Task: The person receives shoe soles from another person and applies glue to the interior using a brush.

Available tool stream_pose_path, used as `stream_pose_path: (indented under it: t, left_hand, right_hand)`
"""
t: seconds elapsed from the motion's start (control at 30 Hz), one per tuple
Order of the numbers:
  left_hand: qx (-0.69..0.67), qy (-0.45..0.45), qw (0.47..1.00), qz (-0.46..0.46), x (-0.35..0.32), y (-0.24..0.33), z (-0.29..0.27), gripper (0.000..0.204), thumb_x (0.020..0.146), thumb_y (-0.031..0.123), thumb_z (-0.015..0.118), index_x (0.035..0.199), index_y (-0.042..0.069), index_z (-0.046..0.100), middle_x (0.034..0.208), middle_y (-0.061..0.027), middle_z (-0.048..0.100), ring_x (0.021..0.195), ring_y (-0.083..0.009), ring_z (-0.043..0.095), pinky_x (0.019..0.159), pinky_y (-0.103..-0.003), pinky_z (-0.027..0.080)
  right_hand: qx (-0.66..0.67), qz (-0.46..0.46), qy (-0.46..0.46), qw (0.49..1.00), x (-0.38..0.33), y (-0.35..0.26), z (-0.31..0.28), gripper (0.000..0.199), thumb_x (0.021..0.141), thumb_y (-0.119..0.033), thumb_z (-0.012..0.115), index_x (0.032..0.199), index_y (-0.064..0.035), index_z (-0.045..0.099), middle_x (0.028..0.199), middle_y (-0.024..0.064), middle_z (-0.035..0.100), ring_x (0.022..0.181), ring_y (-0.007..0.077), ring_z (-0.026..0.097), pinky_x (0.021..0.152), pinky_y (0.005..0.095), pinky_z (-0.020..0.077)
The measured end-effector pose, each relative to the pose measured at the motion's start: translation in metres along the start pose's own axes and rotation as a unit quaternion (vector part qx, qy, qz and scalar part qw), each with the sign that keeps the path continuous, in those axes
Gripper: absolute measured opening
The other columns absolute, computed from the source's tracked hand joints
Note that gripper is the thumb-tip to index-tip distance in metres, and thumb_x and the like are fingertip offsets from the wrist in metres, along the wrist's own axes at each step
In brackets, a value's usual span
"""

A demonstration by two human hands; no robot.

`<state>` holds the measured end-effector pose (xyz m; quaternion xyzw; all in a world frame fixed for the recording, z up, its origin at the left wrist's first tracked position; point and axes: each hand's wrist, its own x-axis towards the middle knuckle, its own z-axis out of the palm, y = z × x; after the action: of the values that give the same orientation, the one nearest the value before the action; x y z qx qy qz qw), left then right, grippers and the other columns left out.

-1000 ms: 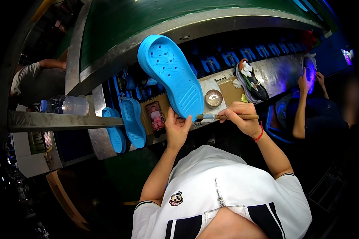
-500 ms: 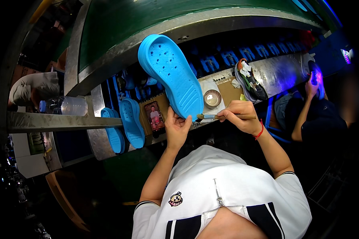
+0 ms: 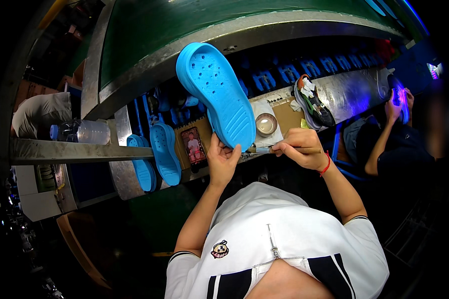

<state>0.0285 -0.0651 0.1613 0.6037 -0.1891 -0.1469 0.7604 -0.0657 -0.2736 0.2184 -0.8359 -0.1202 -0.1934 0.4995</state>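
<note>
My left hand [image 3: 222,160] grips the heel end of a bright blue perforated shoe sole [image 3: 215,92], holding it up and tilted away over the workbench. My right hand [image 3: 301,148] pinches a thin brush [image 3: 261,149] whose tip meets the sole's lower edge. A small round open tin [image 3: 266,123] sits on a white sheet just behind the brush.
Two more blue soles [image 3: 154,155] lie at the left of the metal bench [image 3: 349,92], with a phone [image 3: 193,146] beside them. A clear plastic bottle [image 3: 82,132] rests on a shelf. Another person [image 3: 395,134] works at the right; a second person [image 3: 40,113] bends at the far left.
The person at the far left has moved further into view. My hands, the sole and the brush stay nearly as they were.
</note>
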Motion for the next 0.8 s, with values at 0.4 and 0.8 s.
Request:
stream_pose_path:
  t: [0.4,0.8]
  left_hand:
    - [0.008,-0.006,1.0,0.006,0.0,0.002,0.001,0.049,0.082,-0.007,0.058,0.126,-0.004,0.038,0.105,-0.0138,0.06,0.091,-0.0154,0.062,0.078,-0.026,0.052]
    - [-0.015,-0.068,0.997,-0.042,0.007,0.008,0.01,0.06,0.082,-0.006,0.058,0.129,-0.001,0.02,0.111,-0.0205,0.055,0.093,-0.0226,0.063,0.078,-0.03,0.055]
  right_hand:
    - [-0.034,-0.01,0.01,0.999,0.002,0.002,-0.006,0.013,0.082,-0.003,0.059,0.079,-0.0014,0.072,0.063,0.0062,0.066,0.058,0.0139,0.06,0.051,0.0259,0.0448]
    - [0.069,0.053,0.15,0.985,-0.018,-0.011,-0.028,0.024,0.086,-0.006,0.049,0.081,0.0073,0.069,0.068,0.013,0.067,0.061,0.0176,0.063,0.059,0.026,0.0481]
